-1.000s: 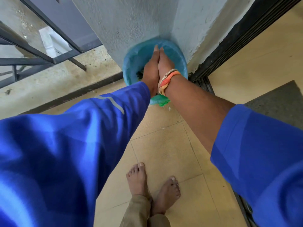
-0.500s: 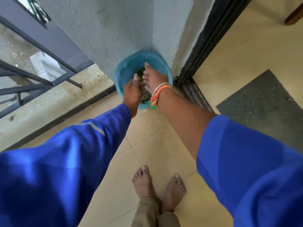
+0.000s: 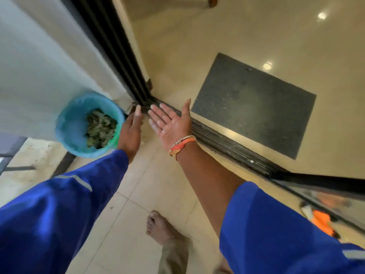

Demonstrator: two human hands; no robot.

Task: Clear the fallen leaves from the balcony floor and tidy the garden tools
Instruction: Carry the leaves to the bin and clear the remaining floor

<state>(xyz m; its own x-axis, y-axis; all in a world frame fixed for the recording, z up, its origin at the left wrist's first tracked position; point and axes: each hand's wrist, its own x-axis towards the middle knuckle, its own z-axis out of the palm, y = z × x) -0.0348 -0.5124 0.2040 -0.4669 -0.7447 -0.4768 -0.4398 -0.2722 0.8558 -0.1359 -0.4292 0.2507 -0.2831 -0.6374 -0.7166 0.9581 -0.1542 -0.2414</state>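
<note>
— While both our grips hang spread and empty, the left grip (image 3: 130, 133) showing its back and the right grip (image 3: 171, 123) palm-up, what do we check first?

— We start with the biggest thing, the balcony floor (image 3: 150, 184) beneath both grips. The tiles we can see carry no heap of leaves. We judge the rest of the floor needs a look before we call it clean.

— And the door track (image 3: 227, 141)?

— It runs just beyond the right grip and off to its right. Grooves like that probably trap crumbs of leaf, so we should draw straight fingers along them rather than scoop.

— Where are the leaves?

— In the blue-lined bin (image 3: 69, 133), just left of the left grip, against the wall (image 3: 39, 66). The leaves (image 3: 100, 128) lie heaped on the side nearest that grip.

— And if bits cling to our palms?

— We move both grips over the bin's mouth and brush them off there, so nothing drops on the tiles.

— And the tools?

— Something orange (image 3: 322, 222) shows well behind the right grip, out past our elbow, too blurred to name. If it is a tool, we pick it up last.
</note>
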